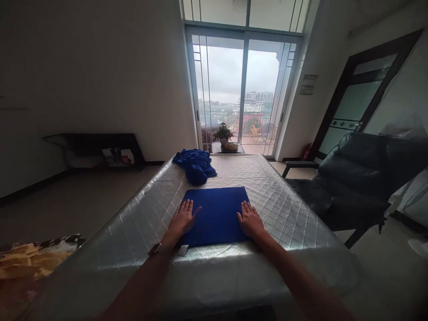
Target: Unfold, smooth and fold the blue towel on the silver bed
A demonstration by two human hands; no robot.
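A blue folded cloth (217, 218) lies flat in a near rectangle on the covered table, with a small white tag (183, 250) sticking out at its near left corner. On its left edge rests my left hand (183, 217), palm down, fingers stretched and thumb apart. My right hand (250, 219) lies flat over the right edge, its fingers extended. Beyond the cloth, towards the far left of the table, is a crumpled heap of blue fabric (197, 166). Neither hand touches that heap.
A silvery quilted cover (284, 209) spreads over the table. To the right stands a black padded armchair (354, 174). A potted plant (224, 133) sits on a small stand before the sliding glass door (244, 89). Yellowish fabric (30, 261) lies at lower left.
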